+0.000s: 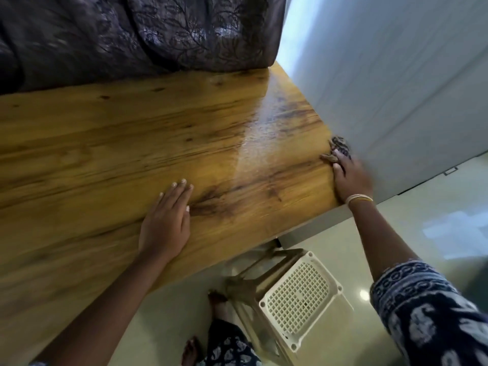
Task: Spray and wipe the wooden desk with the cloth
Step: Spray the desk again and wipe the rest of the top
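Stool (295,299) below. Left hand (165,223) flat on desk (105,143); right hand (351,178) grips cloth (340,147) at wet right edge. Left portion looks unwiped.

A dark purple-grey curtain (148,35) with a woven leaf pattern hangs in folds across the top of the frame, from the upper left to just past the middle. To its right, a pale white wall (390,83) runs diagonally down the upper right, washed with soft bluish daylight near the top. Glossy, pale greenish-cream floor tiles (412,241) fill the lower right and bottom centre, carrying a bright rectangular reflection at the right edge and a small round glint of light lower down. At the bottom centre stands a cream plastic stool (298,302) with a perforated square seat, seen from above.
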`<state>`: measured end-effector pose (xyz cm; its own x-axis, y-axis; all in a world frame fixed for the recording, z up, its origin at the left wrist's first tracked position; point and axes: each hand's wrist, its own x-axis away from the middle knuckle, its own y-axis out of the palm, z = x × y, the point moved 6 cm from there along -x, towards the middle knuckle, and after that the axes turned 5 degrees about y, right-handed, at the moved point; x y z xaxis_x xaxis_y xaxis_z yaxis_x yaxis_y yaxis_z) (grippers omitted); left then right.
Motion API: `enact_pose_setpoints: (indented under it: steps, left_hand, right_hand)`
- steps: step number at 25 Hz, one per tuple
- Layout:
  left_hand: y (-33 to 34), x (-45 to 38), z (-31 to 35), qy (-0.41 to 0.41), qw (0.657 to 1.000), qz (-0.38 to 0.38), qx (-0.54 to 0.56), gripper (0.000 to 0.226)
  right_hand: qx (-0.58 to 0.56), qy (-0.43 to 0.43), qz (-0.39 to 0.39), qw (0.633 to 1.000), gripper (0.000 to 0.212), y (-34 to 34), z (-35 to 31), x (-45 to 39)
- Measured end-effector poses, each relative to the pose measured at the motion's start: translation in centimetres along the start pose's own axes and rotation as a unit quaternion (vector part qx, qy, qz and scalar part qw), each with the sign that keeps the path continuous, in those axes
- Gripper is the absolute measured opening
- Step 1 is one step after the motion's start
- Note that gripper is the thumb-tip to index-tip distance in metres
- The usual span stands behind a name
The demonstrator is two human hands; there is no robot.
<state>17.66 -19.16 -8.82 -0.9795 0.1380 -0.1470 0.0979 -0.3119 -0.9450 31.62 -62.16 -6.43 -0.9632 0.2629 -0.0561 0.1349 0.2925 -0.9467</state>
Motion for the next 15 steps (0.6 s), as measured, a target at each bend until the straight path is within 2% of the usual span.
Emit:
enact_pose_setpoints:
  steps: [2, 3, 4, 5, 6, 8, 9, 11, 12, 13, 15]
  left_hand:
    - [-0.2, 0.0, -0.2, -0.003, 1.0, 0.008, 0.0, 0.055]
    - [-0.2, 0.0, -0.2, -0.004, 1.0, 0.01, -0.001, 0.055]
    - [-0.3, 0.1, -0.2, -0.005, 1.0, 0.01, -0.001, 0.055]
    - [-0.3, 0.1, -0.2, -0.006, 1.0, 0.011, 0.003, 0.055]
    - [-0.5, 0.1, -0.3, -0.005, 1.0, 0.013, 0.008, 0.054]
    - [-0.9, 0.3, -1.5, 0.0, 1.0, 0.011, 0.005, 0.053]
    - [-1.2, 0.7, -2.4, -0.007, 1.0, 0.011, -0.002, 0.053]
    - [-2.2, 2.0, -5.1, -0.036, 0.999, 0.023, -0.002, 0.051]
    - [-2.8, 2.7, -6.2, -0.048, 0.998, 0.029, 0.005, 0.049]
    - [-3.1, 3.3, -6.9, -0.052, 0.998, 0.033, 0.011, 0.048]
    - [-3.2, 3.8, -7.1, -0.049, 0.998, 0.038, 0.014, 0.05]
  right_hand:
    - [0.018, 0.13, 0.025, 0.991, 0.051, 1.3, -0.9, 1.0]
    - [0.043, 0.173, 0.033, 0.983, 0.053, 2.3, -3.3, 2.2]
    - [0.068, 0.181, 0.033, 0.981, 0.057, 3.4, -6.5, 3.7]
    - [0.074, 0.152, 0.025, 0.985, 0.061, 4.5, -10.6, 5.3]
    - [0.053, 0.088, 0.006, 0.995, 0.06, 5.7, -15.1, 7.0]
    - [0.015, -0.106, -0.041, 0.993, 0.052, 7.9, -23.0, 12.3]
    - [0.01, -0.245, -0.085, 0.966, 0.05, 8.4, -25.8, 16.3]
    - [0.011, -0.47, -0.171, 0.866, 0.048, 7.6, -26.7, 20.8]
    - [0.012, -0.513, -0.17, 0.841, 0.047, 6.9, -24.7, 19.5]
    - [0.023, -0.498, -0.144, 0.855, 0.048, 6.1, -21.9, 16.8]
    - [0.015, -0.335, -0.075, 0.939, 0.051, 4.0, -14.2, 8.7]
